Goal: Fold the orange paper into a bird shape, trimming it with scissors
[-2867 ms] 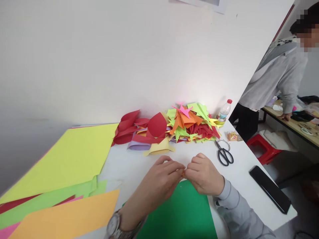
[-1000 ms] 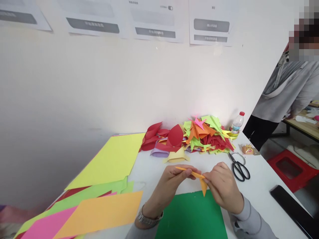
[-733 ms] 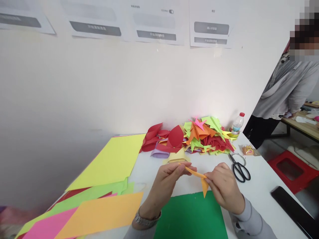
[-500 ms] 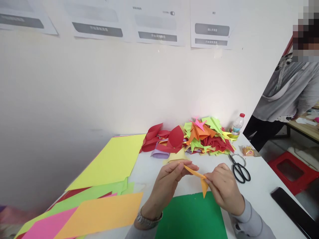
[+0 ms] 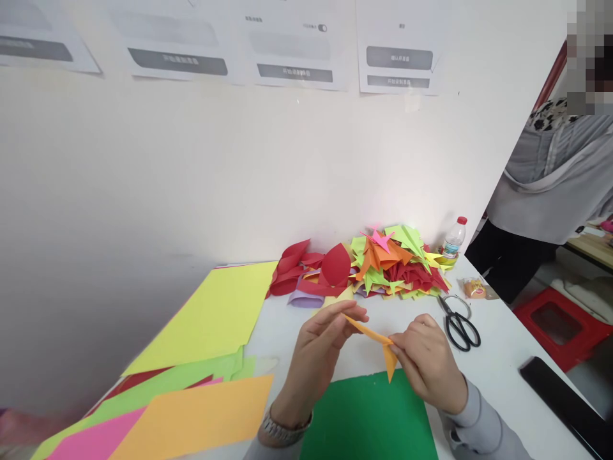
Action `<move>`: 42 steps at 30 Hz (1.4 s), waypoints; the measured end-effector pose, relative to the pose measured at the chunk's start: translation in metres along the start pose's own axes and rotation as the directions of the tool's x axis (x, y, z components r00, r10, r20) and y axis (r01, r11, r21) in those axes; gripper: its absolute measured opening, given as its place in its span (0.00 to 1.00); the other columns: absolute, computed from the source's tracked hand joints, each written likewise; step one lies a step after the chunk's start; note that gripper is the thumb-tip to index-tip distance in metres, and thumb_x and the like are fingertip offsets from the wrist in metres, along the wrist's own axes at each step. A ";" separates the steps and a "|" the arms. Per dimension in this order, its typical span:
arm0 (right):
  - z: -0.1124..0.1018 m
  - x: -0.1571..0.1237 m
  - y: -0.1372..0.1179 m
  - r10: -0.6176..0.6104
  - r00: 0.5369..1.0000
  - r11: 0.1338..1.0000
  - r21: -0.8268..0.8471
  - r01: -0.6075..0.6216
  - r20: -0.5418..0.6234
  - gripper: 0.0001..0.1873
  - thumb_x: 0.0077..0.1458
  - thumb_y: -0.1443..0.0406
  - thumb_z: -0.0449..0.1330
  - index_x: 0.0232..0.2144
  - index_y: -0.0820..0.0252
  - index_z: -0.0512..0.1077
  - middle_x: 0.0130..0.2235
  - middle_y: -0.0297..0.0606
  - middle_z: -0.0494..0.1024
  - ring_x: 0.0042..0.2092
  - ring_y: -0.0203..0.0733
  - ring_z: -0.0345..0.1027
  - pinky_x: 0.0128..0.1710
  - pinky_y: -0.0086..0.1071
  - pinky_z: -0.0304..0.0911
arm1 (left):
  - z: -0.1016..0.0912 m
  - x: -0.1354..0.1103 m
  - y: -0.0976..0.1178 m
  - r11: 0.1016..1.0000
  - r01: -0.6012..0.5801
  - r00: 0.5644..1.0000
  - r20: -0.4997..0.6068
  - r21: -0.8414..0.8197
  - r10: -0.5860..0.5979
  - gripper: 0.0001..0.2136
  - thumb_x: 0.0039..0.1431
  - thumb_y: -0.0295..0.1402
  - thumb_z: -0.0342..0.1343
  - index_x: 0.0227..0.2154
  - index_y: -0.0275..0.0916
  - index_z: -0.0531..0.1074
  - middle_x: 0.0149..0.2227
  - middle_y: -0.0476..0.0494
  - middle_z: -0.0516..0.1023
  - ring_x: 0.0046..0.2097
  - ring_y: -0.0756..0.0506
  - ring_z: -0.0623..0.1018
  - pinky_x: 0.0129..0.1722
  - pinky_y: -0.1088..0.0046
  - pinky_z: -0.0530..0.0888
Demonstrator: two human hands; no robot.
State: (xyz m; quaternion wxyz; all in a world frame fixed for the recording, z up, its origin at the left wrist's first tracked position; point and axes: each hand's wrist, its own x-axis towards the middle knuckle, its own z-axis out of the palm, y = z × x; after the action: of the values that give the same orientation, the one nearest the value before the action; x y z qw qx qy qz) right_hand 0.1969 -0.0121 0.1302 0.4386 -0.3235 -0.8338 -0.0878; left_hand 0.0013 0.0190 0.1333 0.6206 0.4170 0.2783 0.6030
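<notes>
A narrow folded piece of orange paper (image 5: 368, 331) is stretched between my two hands, above the table. My left hand (image 5: 320, 345), with a metal watch at the wrist, pinches its far left end between thumb and fingers. At the other end my right hand (image 5: 428, 361) grips the paper with thumb and forefinger, and a pointed flap hangs down beside that thumb. Below both hands lies a green sheet (image 5: 368, 418), flat on the white table. The fingertips partly hide both ends of the folded paper.
Coloured sheets, among them a yellow sheet (image 5: 205, 319) and an orange sheet (image 5: 196, 415), lie at left. Folded paper shapes (image 5: 393, 262) are heaped by the wall. Scissors (image 5: 460, 326), a bottle (image 5: 454, 237), a wrapped snack (image 5: 474, 289) and a black object (image 5: 565, 406) are at right. A person (image 5: 541, 179) stands beyond.
The left fingers have lifted slightly and straightened a little, still on the paper. The right hand keeps its grip. The view has shifted slightly, and the person at right has turned a little.
</notes>
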 end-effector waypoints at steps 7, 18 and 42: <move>-0.001 0.003 -0.001 -0.009 1.000 1.000 0.011 0.009 0.000 0.08 0.62 0.74 0.51 0.37 0.63 0.69 0.24 0.33 0.69 0.26 0.37 0.57 0.31 0.34 0.50 | 0.001 0.002 0.001 0.998 0.006 0.997 -0.075 0.061 -0.001 0.10 0.42 0.38 0.71 0.21 0.36 0.79 0.29 0.45 0.74 0.31 0.50 0.73 0.32 0.74 0.73; 0.001 0.001 -0.002 0.009 1.000 1.000 0.019 -0.009 0.005 0.07 0.62 0.73 0.51 0.36 0.62 0.68 0.24 0.32 0.69 0.25 0.36 0.57 0.31 0.34 0.50 | 0.003 0.002 -0.002 0.992 -0.044 0.993 -0.108 0.117 0.056 0.10 0.47 0.40 0.66 0.24 0.38 0.79 0.28 0.44 0.75 0.35 0.45 0.74 0.38 0.69 0.74; -0.001 0.003 -0.003 -0.003 1.000 1.000 0.020 0.002 0.027 0.08 0.63 0.73 0.50 0.37 0.62 0.68 0.24 0.33 0.72 0.25 0.36 0.58 0.31 0.35 0.49 | 0.004 0.000 0.001 0.988 -0.047 0.999 0.015 0.146 0.046 0.12 0.49 0.43 0.65 0.23 0.37 0.80 0.29 0.43 0.71 0.34 0.45 0.73 0.35 0.68 0.73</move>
State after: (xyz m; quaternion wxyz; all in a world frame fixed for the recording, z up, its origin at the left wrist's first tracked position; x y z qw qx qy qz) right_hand 0.1948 -0.0139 0.1334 0.4306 -0.3191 -0.8408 -0.0756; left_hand 0.0039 0.0181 0.1365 0.5758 0.4710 0.3083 0.5929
